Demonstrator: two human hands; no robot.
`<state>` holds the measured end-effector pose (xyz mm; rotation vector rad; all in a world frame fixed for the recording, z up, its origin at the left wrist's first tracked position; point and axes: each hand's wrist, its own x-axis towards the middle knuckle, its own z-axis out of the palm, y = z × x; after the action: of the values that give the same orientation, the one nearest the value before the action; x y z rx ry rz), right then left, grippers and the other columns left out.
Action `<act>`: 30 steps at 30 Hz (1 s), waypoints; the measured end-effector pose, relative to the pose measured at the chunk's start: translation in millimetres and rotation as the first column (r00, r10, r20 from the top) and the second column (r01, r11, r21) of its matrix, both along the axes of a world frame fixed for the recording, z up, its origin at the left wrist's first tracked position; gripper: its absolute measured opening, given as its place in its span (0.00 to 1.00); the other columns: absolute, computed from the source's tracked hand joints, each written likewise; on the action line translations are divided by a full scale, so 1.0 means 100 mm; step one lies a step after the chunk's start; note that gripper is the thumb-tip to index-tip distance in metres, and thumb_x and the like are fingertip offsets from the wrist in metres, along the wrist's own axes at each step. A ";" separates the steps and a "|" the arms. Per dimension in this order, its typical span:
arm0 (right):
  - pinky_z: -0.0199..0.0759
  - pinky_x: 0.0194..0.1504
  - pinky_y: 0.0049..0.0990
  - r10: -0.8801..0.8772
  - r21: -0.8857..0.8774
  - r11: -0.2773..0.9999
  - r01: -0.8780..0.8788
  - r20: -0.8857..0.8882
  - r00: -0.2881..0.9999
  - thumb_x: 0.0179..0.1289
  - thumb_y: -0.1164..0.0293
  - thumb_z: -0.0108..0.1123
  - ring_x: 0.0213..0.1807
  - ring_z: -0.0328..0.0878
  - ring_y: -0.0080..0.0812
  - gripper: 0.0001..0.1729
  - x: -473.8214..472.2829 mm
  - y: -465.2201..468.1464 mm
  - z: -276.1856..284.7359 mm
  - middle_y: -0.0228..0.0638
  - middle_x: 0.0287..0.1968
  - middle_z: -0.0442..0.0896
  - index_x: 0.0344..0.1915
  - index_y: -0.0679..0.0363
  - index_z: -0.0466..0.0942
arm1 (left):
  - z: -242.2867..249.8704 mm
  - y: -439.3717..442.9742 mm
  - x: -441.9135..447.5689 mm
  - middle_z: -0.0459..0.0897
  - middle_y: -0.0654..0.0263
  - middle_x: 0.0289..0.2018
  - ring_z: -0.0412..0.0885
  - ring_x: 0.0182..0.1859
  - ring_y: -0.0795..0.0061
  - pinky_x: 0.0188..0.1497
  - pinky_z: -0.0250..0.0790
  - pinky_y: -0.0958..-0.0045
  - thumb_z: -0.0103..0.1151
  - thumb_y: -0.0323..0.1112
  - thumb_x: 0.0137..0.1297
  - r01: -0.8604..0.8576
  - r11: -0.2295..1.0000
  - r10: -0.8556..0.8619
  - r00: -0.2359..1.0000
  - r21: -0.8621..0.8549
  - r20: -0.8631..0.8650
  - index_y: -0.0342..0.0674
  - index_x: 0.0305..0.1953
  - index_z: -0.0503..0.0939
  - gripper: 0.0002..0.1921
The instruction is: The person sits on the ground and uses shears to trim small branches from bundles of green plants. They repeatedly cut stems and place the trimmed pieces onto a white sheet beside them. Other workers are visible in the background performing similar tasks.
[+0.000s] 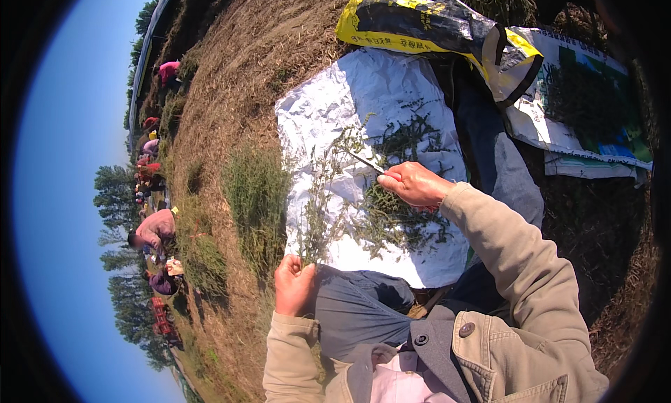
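My left hand (pixel 295 285) pinches the lower end of a leafy plant stalk (pixel 317 209) beside my left knee. From there the thin stalk stretches up over a crumpled white woven sheet (pixel 309 125) spread before me. In my right hand (pixel 417 184) is a bladed tool (pixel 367 162) with red on its handle; whether it is a knife or shears I cannot tell. Its blade points towards the upper part of the stalk. Cut green sprigs (pixel 388 204) lie scattered on the sheet below and around my right hand.
Left of the sheet stands a bushy heap of green plants (pixel 257 204). A yellow-and-black printed sack (pixel 409 20) lies at the sheet's far edge, with a white-and-green sack (pixel 529 120) to the right. Several people, one in pink (pixel 157 227), are across the dry field, near a red vehicle (pixel 161 316).
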<state>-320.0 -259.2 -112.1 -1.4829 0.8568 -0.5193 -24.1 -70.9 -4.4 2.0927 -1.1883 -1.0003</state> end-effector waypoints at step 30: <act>0.70 0.41 0.46 0.061 -0.259 0.964 -0.062 -0.013 0.998 0.75 0.54 0.54 0.42 0.78 0.60 0.22 0.02 -0.04 -0.38 0.55 0.36 0.82 0.42 0.65 0.73 | 0.10 -0.03 0.05 0.80 0.67 0.25 0.72 0.20 0.84 0.17 0.57 0.83 0.63 0.28 0.68 -0.054 0.994 0.076 0.965 0.094 -0.253 0.43 0.37 0.69 0.10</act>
<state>-318.0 -263.4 -150.1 -1.7450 0.7653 -0.5988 -19.3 -74.2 5.2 1.9797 -0.9564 -1.2669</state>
